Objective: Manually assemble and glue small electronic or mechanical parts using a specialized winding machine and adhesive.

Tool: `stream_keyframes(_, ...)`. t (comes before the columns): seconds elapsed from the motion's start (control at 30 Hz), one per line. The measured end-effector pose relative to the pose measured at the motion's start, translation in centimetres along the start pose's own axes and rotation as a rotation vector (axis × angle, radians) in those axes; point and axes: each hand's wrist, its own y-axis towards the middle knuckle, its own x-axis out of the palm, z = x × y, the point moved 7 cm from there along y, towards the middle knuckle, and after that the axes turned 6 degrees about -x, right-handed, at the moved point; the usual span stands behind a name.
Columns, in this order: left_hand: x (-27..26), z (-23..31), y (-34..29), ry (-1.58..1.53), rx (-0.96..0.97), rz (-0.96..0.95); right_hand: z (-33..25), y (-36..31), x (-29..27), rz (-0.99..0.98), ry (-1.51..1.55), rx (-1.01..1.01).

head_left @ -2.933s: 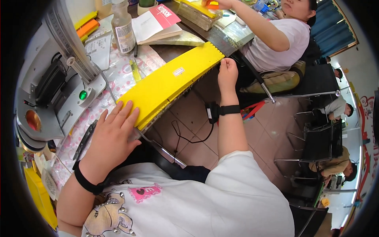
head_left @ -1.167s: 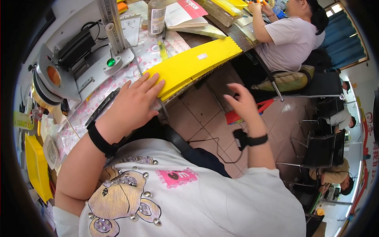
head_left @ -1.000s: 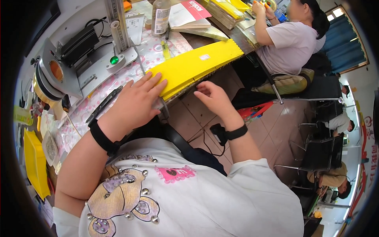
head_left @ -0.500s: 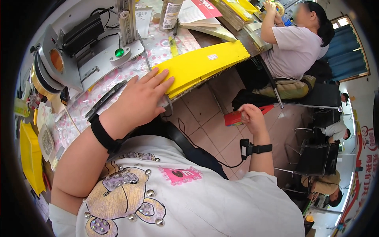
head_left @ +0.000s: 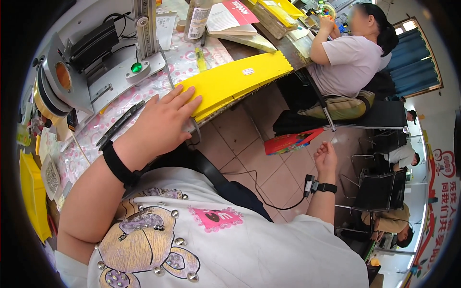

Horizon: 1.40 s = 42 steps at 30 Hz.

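Note:
My left hand point(head_left: 161, 120) is open and flat, its fingertips resting on the near end of a long yellow plastic piece point(head_left: 235, 79). That piece lies along the table's edge and has a small white label and a notched far end. My right hand point(head_left: 325, 156) hangs off to the right, away from the table, with its fingers curled in and nothing seen in them. Just beyond it is a red bag point(head_left: 288, 143) with a colourful pattern. A dark slim tool point(head_left: 120, 124) lies on the table beside my left wrist.
A metal stand point(head_left: 146, 33) with a green button and a tape roll point(head_left: 45, 96) occupy the table's left. Behind are a bottle point(head_left: 198, 19), a yellow cutter point(head_left: 200, 58) and papers point(head_left: 230, 21). A yellow bin point(head_left: 33, 197) is far left. A co-worker point(head_left: 350, 57) sits at upper right.
My right hand has moved right and down, away from the red bag, which now shows more. My left hand stays on the yellow piece. The whole view has shifted slightly.

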Motion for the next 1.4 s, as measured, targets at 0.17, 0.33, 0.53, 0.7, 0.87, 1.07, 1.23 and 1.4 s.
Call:
stream_keyframes(0.17, -0.1, 0.0, -0.1, 0.002, -0.012, -0.009, 2.1, -3.1, 12.4, -0.402, -0.613, -0.202)
stream_keyframes(0.33, 0.0, 0.1, 0.0, 0.010, -0.010, -0.020, 8.1, -8.4, 25.7, -0.835, -0.690, -0.470)
stream_keyframes(0.53, 0.1, -0.2, 0.0, 0.002, -0.012, -0.028, 8.9, -11.4, 28.1, -0.763, -0.482, -0.127)
stream_keyframes(0.7, 0.3, -0.1, 0.0, 0.013, -0.013, -0.008, 3.0, -12.8, 25.5, -0.642, -0.268, -0.098)
stream_keyframes(0.87, 0.4, -0.2, 0.0, 0.004, -0.017, 0.004, 0.2, -11.8, 23.1, -0.621, -0.543, -0.265)
stream_keyframes(1.07, 0.1, -0.3, -0.3, 0.004, -0.028, -0.002, -3.0, -9.4, 17.9, -0.430, -0.472, -0.260)
stream_keyframes(1.23, 0.3, -0.3, -0.2, 0.021, -0.015, -0.013, -4.9, -8.2, 14.2, -0.264, -0.536, -0.323)
stream_keyframes(1.4, 0.7, -0.2, 0.1, 0.035, -0.014, -0.014, -5.8, -6.2, 11.1, -0.263, -0.215, -0.171)
